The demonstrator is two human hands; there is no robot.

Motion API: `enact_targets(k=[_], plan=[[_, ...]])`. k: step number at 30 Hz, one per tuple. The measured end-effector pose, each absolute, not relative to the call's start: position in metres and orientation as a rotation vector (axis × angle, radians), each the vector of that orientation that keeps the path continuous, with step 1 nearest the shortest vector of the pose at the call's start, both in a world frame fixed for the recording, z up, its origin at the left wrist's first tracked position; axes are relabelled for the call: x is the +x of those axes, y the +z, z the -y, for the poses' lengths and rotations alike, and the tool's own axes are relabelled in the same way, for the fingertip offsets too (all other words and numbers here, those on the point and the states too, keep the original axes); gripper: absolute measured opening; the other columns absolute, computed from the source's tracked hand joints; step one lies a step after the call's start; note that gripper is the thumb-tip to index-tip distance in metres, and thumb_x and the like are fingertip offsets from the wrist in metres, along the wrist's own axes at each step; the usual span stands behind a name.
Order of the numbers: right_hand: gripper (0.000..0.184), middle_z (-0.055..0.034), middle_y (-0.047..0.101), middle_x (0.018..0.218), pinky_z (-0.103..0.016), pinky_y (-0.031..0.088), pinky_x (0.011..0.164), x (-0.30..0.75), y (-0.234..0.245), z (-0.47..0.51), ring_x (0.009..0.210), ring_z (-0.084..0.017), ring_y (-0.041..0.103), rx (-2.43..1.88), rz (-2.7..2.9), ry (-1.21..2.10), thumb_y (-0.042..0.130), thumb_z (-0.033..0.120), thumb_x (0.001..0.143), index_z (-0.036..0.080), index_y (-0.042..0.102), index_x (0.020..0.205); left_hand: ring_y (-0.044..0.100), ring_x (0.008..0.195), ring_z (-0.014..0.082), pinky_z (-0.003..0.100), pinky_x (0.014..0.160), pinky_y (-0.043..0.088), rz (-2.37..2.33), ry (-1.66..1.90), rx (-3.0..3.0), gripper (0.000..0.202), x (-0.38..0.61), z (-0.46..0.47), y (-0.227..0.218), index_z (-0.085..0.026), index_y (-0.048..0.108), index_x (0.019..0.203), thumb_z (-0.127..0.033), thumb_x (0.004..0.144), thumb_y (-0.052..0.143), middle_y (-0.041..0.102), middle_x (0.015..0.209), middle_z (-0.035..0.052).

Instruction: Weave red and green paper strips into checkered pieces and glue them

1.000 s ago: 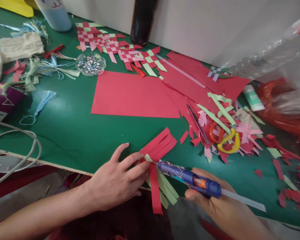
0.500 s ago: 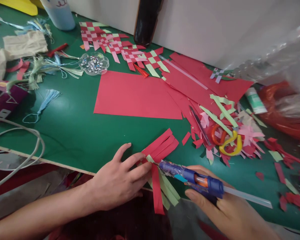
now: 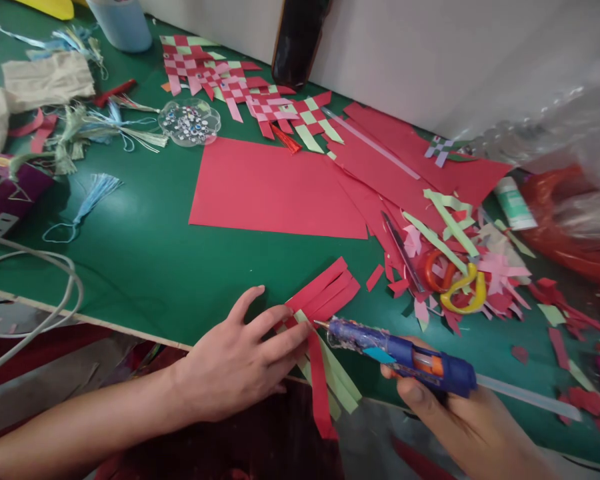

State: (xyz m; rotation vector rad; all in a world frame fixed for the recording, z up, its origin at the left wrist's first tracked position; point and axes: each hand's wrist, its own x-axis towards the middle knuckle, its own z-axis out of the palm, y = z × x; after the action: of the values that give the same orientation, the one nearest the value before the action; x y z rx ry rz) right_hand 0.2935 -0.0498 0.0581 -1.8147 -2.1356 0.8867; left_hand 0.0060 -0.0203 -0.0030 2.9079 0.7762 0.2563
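I see the left hand [image 3: 240, 363] flat, fingers spread, pinning the paper strips [image 3: 325, 291] at the near edge of the surface [image 3: 145, 273]. I judge them light and floppy, best pinned near the crossing. Then the right hand [image 3: 470, 427], fingers clamped round the glue gun [image 3: 410, 358], nozzle just beside the strips.

No readable text, white tube [image 3: 514, 203] label blurred

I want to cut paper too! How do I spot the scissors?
Start at the red sheet on the green table and look right, into the heap of paper scraps past the glue gun. The scissors lie there, the only thing with looped handles, one orange, one yellow.
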Motion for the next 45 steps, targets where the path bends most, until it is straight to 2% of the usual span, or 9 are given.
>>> enact_targets(k=[2, 5, 10, 17, 25, 33, 37, 41, 45], plan=[[0.035, -0.0022, 0.075, 0.075, -0.024, 0.060, 0.056, 0.292, 0.058, 0.050, 0.066, -0.019, 0.073, -1.809, 2.132, 0.864, 0.048, 0.053, 0.092, 0.025, 0.068, 0.083, 0.039, 0.125, 0.0272, 0.064, 0.115, 0.015, -0.776, 0.269, 2.913, 0.036, 0.006, 0.021, -0.005, -0.027, 0.060, 0.124, -0.049, 0.098, 0.047, 0.041, 0.148, -0.0013], [0.041, -0.0035, 0.076, 0.076, -0.026, 0.061, 0.057, 0.290, 0.054, 0.050, 0.068, -0.021, 0.074, -1.803, 2.160, 0.807, 0.047, 0.057, 0.091, 0.025, 0.070, 0.080, 0.039, 0.125, 0.0271, 0.064, 0.116, 0.012, -0.795, 0.316, 2.914, 0.030, 0.007, 0.022, -0.007, -0.028, 0.062, 0.122, -0.041, 0.100, 0.046, 0.045, 0.144, -0.0023], [0.043, -0.0062, 0.076, 0.081, -0.031, 0.062, 0.059, 0.290, 0.049, 0.051, 0.070, -0.024, 0.074, -1.824, 2.191, 0.745, 0.049, 0.059, 0.089, 0.022, 0.070, 0.093, 0.040, 0.124, 0.0276, 0.064, 0.116, 0.013, -0.797, 0.334, 2.909, 0.029, 0.007, 0.022, -0.007, -0.029, 0.061, 0.124, -0.037, 0.101, 0.044, 0.047, 0.141, -0.0032], [0.036, 0.0016, 0.066, 0.061, -0.024, 0.052, 0.045, 0.284, 0.054, 0.050, 0.051, -0.016, 0.064, -1.766, 2.258, 0.741, 0.046, 0.056, 0.093, 0.025, 0.059, 0.080, 0.043, 0.124, 0.0287, 0.066, 0.114, 0.021, -0.787, 0.416, 2.903, 0.025, 0.005, 0.023, -0.008, -0.031, 0.062, 0.121, -0.030, 0.100, 0.047, 0.048, 0.140, -0.0050], [0.042, 0.0024, 0.060, 0.057, -0.027, 0.046, 0.044, 0.279, 0.054, 0.049, 0.051, -0.016, 0.060, -1.611, 2.365, 0.444, 0.040, 0.062, 0.094, 0.028, 0.051, 0.074, 0.045, 0.124, 0.0268, 0.065, 0.116, 0.020, -0.805, 0.469, 2.851, 0.024, 0.005, 0.025, -0.010, -0.028, 0.062, 0.121, -0.030, 0.100, 0.048, 0.053, 0.136, -0.0044], [0.039, 0.0021, 0.064, 0.061, -0.026, 0.045, 0.043, 0.279, 0.054, 0.045, 0.052, -0.015, 0.060, -1.559, 2.415, 0.463, 0.043, 0.060, 0.094, 0.028, 0.050, 0.074, 0.046, 0.123, 0.0278, 0.066, 0.115, 0.021, -0.784, 0.460, 2.875, 0.019, 0.005, 0.024, -0.011, -0.029, 0.066, 0.111, -0.032, 0.099, 0.051, 0.050, 0.139, -0.0031], [0.041, 0.0021, 0.061, 0.058, -0.027, 0.045, 0.043, 0.282, 0.051, 0.047, 0.051, -0.016, 0.060, -1.569, 2.441, 0.405, 0.041, 0.060, 0.095, 0.027, 0.049, 0.072, 0.046, 0.123, 0.0270, 0.064, 0.116, 0.021, -0.808, 0.488, 2.853, 0.019, 0.005, 0.025, -0.012, -0.029, 0.065, 0.113, -0.032, 0.098, 0.053, 0.051, 0.138, -0.0017], [0.041, 0.0021, 0.061, 0.058, -0.027, 0.044, 0.042, 0.282, 0.053, 0.049, 0.051, -0.016, 0.060, -1.618, 2.439, 0.403, 0.040, 0.060, 0.095, 0.027, 0.049, 0.071, 0.045, 0.124, 0.0270, 0.066, 0.116, 0.019, -0.792, 0.482, 2.844, 0.018, 0.005, 0.025, -0.012, -0.030, 0.066, 0.110, -0.031, 0.098, 0.052, 0.050, 0.139, -0.0043], [0.033, 0.0009, 0.067, 0.068, -0.028, 0.049, 0.047, 0.275, 0.061, 0.050, 0.058, -0.018, 0.065, -1.595, 2.442, 0.443, 0.041, 0.054, 0.097, 0.028, 0.052, 0.079, 0.044, 0.125, 0.0278, 0.066, 0.115, 0.019, -0.783, 0.459, 2.862, 0.021, 0.004, 0.025, -0.012, -0.029, 0.065, 0.113, -0.031, 0.099, 0.050, 0.050, 0.139, -0.0044]])
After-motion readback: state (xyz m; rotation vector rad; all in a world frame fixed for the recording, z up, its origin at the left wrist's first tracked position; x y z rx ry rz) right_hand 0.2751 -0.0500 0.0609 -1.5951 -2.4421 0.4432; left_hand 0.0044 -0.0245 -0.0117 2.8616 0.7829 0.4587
